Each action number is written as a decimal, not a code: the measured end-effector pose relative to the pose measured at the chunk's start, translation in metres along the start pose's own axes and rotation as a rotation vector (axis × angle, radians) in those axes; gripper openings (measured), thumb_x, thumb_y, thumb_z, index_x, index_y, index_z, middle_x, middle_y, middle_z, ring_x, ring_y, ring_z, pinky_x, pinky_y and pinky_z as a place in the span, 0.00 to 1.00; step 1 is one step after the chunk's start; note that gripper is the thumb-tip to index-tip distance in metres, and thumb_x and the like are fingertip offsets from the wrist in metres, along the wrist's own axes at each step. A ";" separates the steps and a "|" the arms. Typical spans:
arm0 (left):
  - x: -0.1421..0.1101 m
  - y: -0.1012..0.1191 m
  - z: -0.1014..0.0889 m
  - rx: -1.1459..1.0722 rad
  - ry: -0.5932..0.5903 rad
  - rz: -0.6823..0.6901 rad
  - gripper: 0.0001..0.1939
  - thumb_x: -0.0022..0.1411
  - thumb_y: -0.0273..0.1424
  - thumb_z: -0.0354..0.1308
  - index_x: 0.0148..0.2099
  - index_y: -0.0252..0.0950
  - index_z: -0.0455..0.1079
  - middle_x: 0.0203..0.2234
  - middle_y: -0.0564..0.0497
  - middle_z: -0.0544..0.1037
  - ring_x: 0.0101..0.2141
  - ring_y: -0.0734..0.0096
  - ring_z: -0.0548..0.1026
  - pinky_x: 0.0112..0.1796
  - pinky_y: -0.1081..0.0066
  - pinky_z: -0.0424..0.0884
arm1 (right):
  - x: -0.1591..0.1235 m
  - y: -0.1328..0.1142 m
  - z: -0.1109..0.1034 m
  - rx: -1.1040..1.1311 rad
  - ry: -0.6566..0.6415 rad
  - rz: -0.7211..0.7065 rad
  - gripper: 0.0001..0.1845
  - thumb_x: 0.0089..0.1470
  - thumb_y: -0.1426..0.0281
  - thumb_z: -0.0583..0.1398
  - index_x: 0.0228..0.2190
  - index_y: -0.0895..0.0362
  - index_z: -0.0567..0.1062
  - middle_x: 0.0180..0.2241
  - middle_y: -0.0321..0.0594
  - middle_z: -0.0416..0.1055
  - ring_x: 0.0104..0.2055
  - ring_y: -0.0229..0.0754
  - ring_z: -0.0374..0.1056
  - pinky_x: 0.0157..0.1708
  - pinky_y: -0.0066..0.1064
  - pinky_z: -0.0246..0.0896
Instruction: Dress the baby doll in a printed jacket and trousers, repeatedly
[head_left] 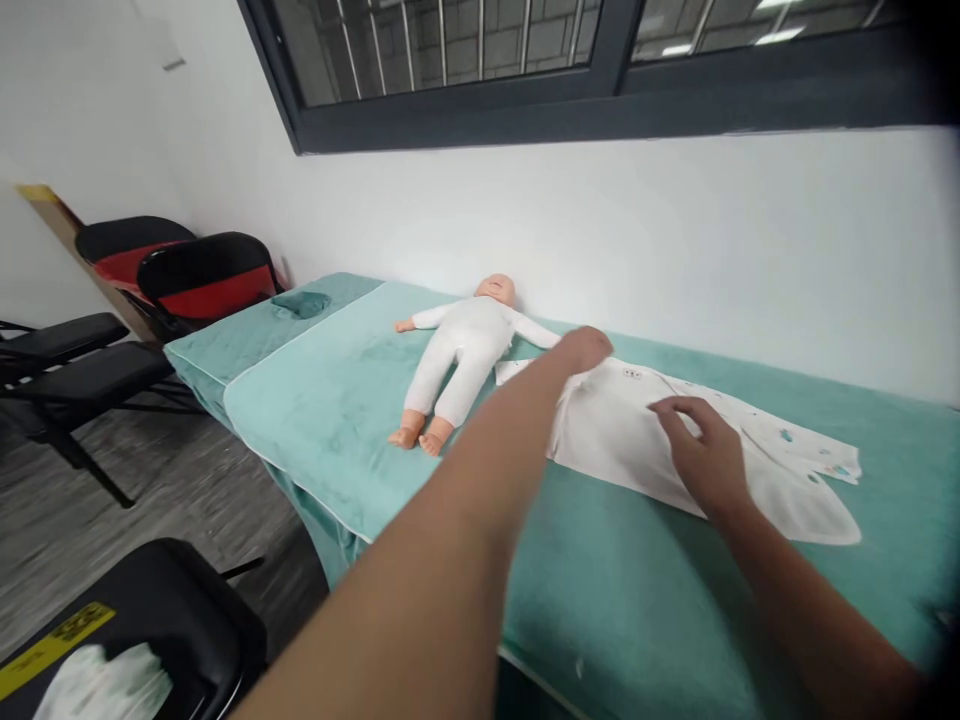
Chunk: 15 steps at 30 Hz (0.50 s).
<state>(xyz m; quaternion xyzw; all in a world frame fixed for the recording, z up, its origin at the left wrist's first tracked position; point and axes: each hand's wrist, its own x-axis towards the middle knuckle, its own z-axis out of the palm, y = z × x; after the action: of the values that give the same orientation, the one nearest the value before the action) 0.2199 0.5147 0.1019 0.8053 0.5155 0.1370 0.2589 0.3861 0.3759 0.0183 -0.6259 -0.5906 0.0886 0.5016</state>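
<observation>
A white baby garment with small coloured prints lies spread on the green cover. My left hand is closed at its upper left edge, with the fingertips partly hidden. Over the middle of the cloth, my right hand has thumb and forefinger brought together in a pinch on the fabric. To the left, a baby doll in a white bodysuit rests on its back, arms spread and feet bare. Its outstretched arm on the right side reaches close to my left hand.
The green bed cover runs along a white wall below a dark-framed window. Black and red folding chairs stand at the left. In the near left corner, a crumpled white cloth lies on a black chair.
</observation>
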 end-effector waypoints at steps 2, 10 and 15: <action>-0.010 -0.041 -0.043 -0.012 0.204 -0.066 0.19 0.70 0.29 0.42 0.55 0.36 0.70 0.54 0.46 0.75 0.54 0.66 0.71 0.54 0.66 0.65 | 0.029 -0.018 0.044 0.131 -0.071 -0.022 0.14 0.55 0.58 0.59 0.40 0.51 0.73 0.45 0.42 0.75 0.50 0.50 0.70 0.53 0.43 0.61; -0.060 -0.222 -0.131 -0.088 0.391 -0.477 0.21 0.66 0.44 0.50 0.49 0.34 0.72 0.48 0.37 0.78 0.53 0.46 0.72 0.51 0.52 0.70 | 0.166 -0.066 0.221 -0.018 -0.359 0.073 0.30 0.62 0.53 0.52 0.57 0.60 0.63 0.59 0.55 0.65 0.63 0.57 0.58 0.61 0.49 0.52; -0.057 -0.250 -0.115 -0.570 0.130 -0.436 0.38 0.58 0.62 0.49 0.53 0.36 0.72 0.41 0.43 0.81 0.39 0.57 0.79 0.36 0.64 0.76 | 0.223 -0.081 0.280 -0.043 -0.524 0.139 0.38 0.62 0.45 0.47 0.52 0.66 0.68 0.53 0.63 0.70 0.56 0.62 0.67 0.55 0.51 0.58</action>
<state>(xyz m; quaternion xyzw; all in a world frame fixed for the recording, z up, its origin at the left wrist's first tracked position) -0.0503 0.5786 0.0599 0.5618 0.6315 0.2675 0.4627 0.2003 0.6911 0.0504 -0.6313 -0.6575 0.2691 0.3109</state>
